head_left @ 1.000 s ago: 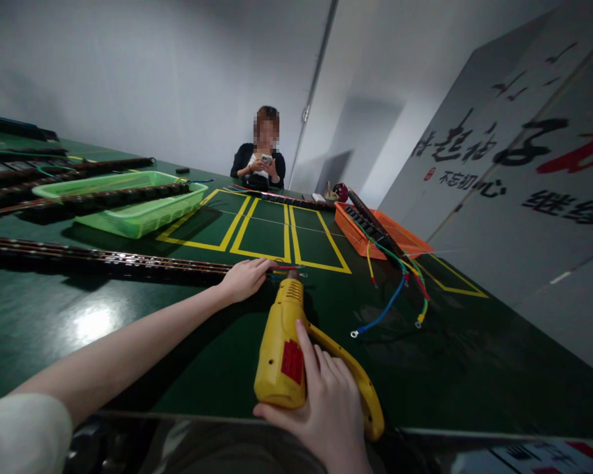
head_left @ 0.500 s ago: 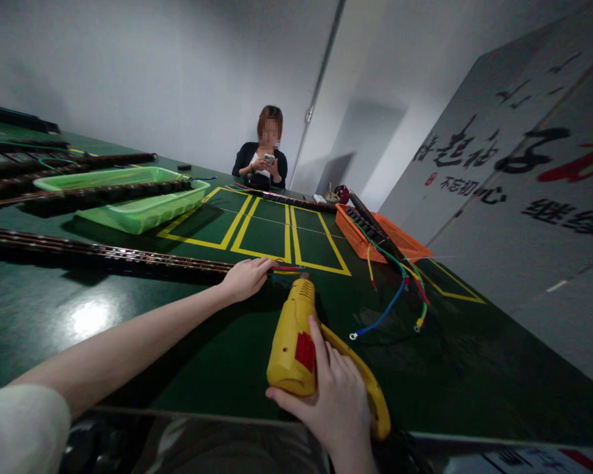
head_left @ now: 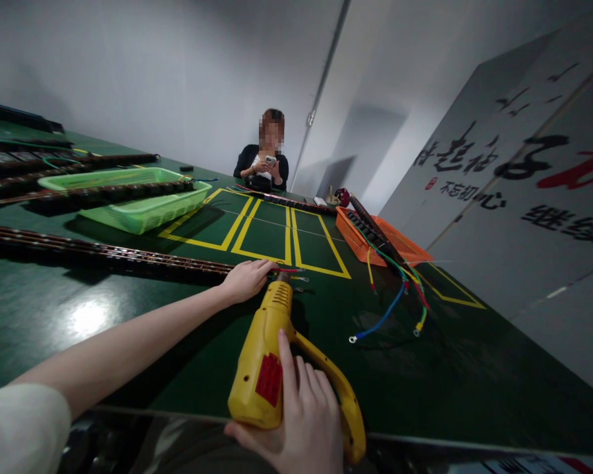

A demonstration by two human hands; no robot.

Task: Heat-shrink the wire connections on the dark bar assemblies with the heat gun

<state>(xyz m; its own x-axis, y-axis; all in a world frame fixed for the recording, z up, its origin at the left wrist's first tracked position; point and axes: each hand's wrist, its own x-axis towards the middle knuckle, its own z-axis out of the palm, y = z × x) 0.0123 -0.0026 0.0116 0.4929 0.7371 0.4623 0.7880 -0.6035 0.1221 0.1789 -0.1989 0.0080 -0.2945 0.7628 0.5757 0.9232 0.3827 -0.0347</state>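
Note:
My right hand [head_left: 306, 401] is wrapped round a yellow heat gun [head_left: 259, 359], its body tilted with the metal nozzle pointing away from me. The nozzle is close to my left hand [head_left: 250, 280] and to red and other coloured wires [head_left: 290, 270] with metal ring terminals. My left hand is closed at the right end of a long dark bar-like assembly with copper-coloured strips [head_left: 109, 255], where the wires come out. Its fingertips are partly hidden, so the exact grip on the wires does not show.
A green basket [head_left: 128, 220] with another dark strip across it stands at the left. An orange basket [head_left: 353, 234] at the right holds dark strips, with coloured wires [head_left: 380, 322] hanging onto the table. Across the table [head_left: 449, 368] a person [head_left: 261, 164] holds a phone.
The heat gun in my right hand has moved left and slightly toward me, its nozzle now nearer my left hand. Ring terminals once behind it now show. My left hand stays in place.

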